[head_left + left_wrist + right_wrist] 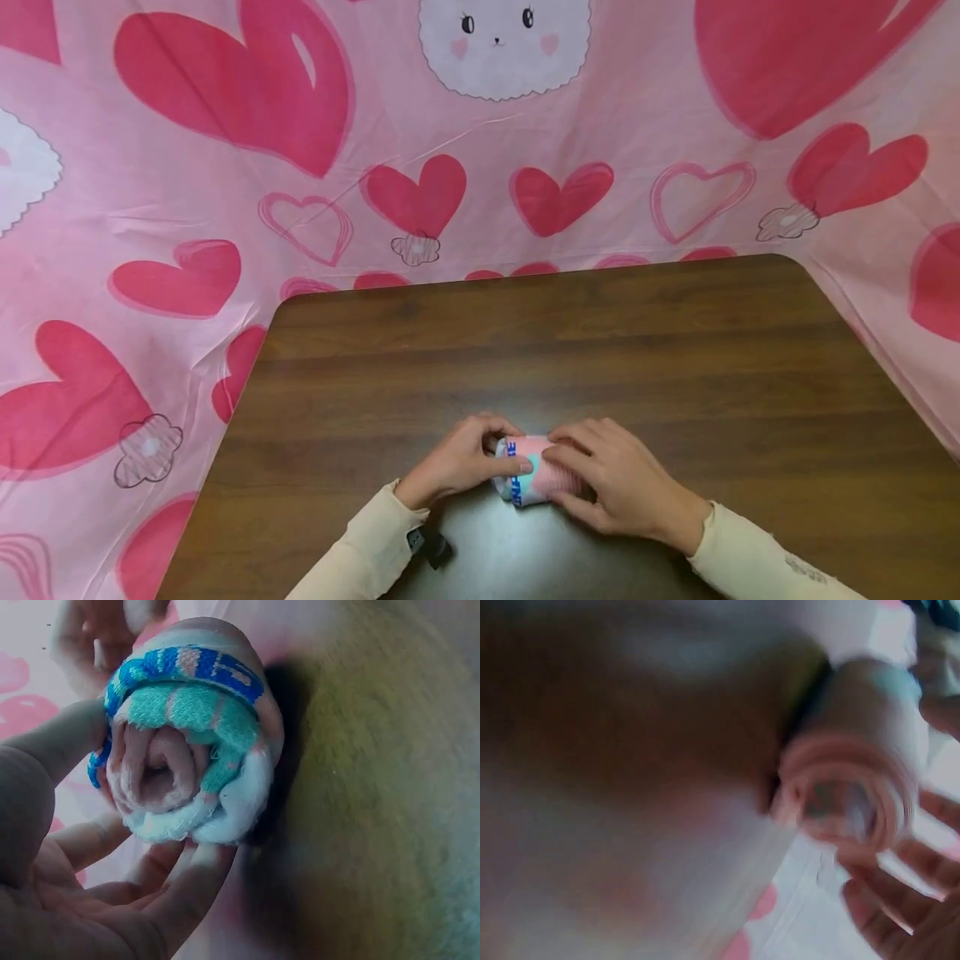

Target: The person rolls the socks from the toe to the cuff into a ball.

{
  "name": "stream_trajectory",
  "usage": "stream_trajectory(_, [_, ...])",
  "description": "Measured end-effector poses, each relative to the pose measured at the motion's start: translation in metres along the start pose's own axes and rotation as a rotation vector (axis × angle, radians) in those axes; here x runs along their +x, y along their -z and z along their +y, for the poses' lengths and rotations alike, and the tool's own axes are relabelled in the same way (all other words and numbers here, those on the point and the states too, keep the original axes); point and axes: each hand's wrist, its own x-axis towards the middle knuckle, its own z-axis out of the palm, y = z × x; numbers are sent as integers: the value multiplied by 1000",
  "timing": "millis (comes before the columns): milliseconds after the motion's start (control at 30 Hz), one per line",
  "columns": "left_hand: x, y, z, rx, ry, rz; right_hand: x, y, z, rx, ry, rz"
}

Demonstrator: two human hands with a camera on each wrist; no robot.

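A pair of rolled-up socks [538, 477], pink with turquoise patches and a blue lettered band, lies on its side on the table. My left hand [471, 457] grips its left end, thumb across the band and fingers behind. Around the right end curl the fingers and thumb of my right hand [626, 483]. The left wrist view shows the coiled end of the sock roll [187, 772], pink inside with white and turquoise layers. Blurred in the right wrist view, the other end of the roll [847, 795] has a ring-like pink edge around a darker hollow.
The brown wooden table [570, 350] has rounded back corners. Pink cloth with red hearts [558, 196] hangs around its back and sides. A small black device [429, 546] sits at the left sleeve's cuff.
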Motion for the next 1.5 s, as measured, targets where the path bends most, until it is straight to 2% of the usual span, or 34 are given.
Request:
stream_trajectory(100, [-3,-5,-1,52,-95,82,0,-5,-6,-159,78,-63])
stream_trajectory(167, [-6,-10,-1,115,-198,131,1,-9,-7,-231,85,-93])
stream_trajectory(233, [-8,-16,-1,200,-291,167,2,-12,-6,-260,77,-93])
stream_trajectory(300, [-8,-21,0,302,-357,186,4,-14,-3,-229,50,-63])
stream_trajectory(367, [-7,-25,1,398,-378,205,6,-13,1,-134,-1,-21])
stream_trajectory(400, [-7,-26,2,417,-375,213,7,-12,3,-68,-37,-5])
stream_trajectory(467, [-5,-26,5,397,-367,241,11,-7,7,99,-127,26])
stream_trajectory(533, [-4,-24,10,306,-325,255,17,2,11,278,-223,32])
stream_trajectory(633, [-4,-17,21,81,-212,242,26,17,15,498,-341,2])
stream_trajectory(733, [-4,-15,30,-125,-78,227,32,29,17,635,-422,-31])
stream_trajectory(800, [-3,-18,34,-299,-25,223,33,34,18,686,-447,-17])
stream_trajectory(867, [-1,-22,36,-505,20,218,33,36,17,742,-467,45])
stream_trajectory(933, [0,-26,38,-737,55,204,31,37,14,813,-465,152])
stream_trajectory(1000, [0,-29,41,-905,77,204,30,37,7,882,-449,272])
stream_trajectory(1067, [-1,-31,44,-1026,80,207,30,35,0,920,-423,382])
stream_trajectory(1133, [-3,-33,47,-1103,70,213,32,32,-9,931,-422,470])
stream_trajectory(1267, [-5,-38,52,-1150,27,217,38,28,-21,917,-510,571])
stream_trajectory(1333, [-6,-41,53,-1148,0,220,40,29,-24,895,-584,560])
stream_trajectory(1400, [-7,-43,53,-1134,-25,226,41,30,-26,878,-640,511])
stream_trajectory(1500, [-8,-45,53,-1124,-61,244,40,31,-26,853,-679,431])
